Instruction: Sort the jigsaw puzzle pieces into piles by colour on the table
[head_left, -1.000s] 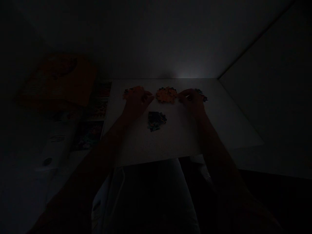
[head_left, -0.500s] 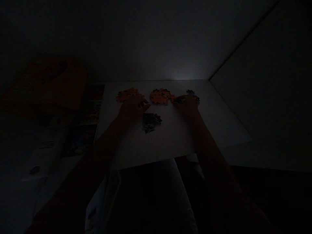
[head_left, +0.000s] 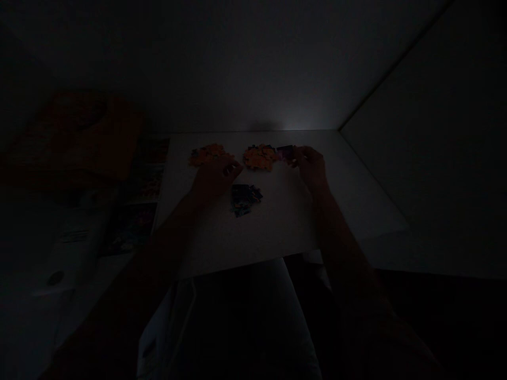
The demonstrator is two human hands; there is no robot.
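The scene is very dark. My right hand (head_left: 312, 164) is at the right of the piles, its fingertips pinching a dark and purple jigsaw puzzle piece (head_left: 284, 152). Just left of that piece lies a pile of orange puzzle pieces (head_left: 259, 158). My left hand (head_left: 216, 173) is at the near side of another orange pile (head_left: 206, 153), partly covering it. Its thumb and fingers are curled together; what they hold, if anything, cannot be made out. Nearer to me, between the hands, is a pile of dark bluish puzzle pieces (head_left: 245, 198).
The piles lie on a white table (head_left: 285, 221) against a pale wall (head_left: 253, 68). To the left are dark pictures (head_left: 130, 224) and an orange bag-like object (head_left: 95, 137). A panel (head_left: 435, 148) borders the right side. My leg (head_left: 277, 311) shows below the table edge.
My right hand has shifted slightly, and a dark and purple piece now shows at its fingertips. The orange piece and small dark pieces around it are no longer seen. My left hand has hardly moved.
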